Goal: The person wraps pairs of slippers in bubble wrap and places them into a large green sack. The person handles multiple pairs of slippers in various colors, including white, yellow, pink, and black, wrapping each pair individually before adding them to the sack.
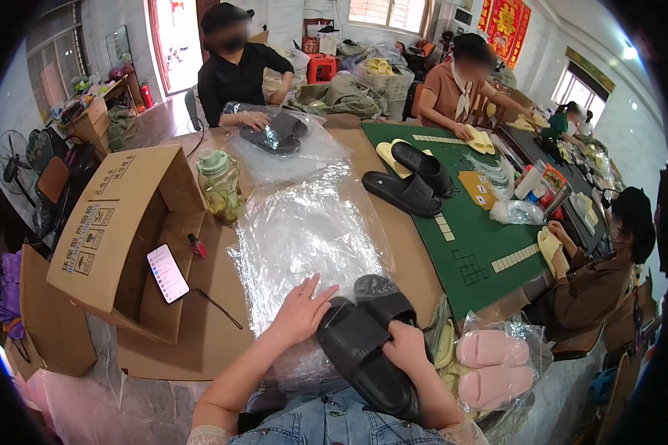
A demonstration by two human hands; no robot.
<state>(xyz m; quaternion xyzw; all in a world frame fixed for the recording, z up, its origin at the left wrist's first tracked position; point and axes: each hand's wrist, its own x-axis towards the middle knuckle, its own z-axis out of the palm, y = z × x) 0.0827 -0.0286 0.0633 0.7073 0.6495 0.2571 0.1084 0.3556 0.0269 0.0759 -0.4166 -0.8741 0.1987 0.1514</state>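
A pair of black slide slippers [352, 337] lies one beside the other just above my lap, toes away from me. My right hand [407, 345] is closed on the pair, its fingers partly hidden at the strap of the right-hand slipper. My left hand [301, 313] is open with fingers stretched, lying over the clear plastic bags [308, 230] and close against the left slipper's edge. The bags are stacked flat on the cardboard-covered table [223, 315] and shine with glare. Whether my left fingertips press on the top bag I cannot tell.
An open cardboard box [119, 230] stands at left, holding a phone [168, 274]. Beside it is a glass jar [220, 185]. Bagged pink slippers [495, 363] lie at right. Black slippers [408, 185] rest on the green mat [460, 256]. Several co-workers handle slippers around the table.
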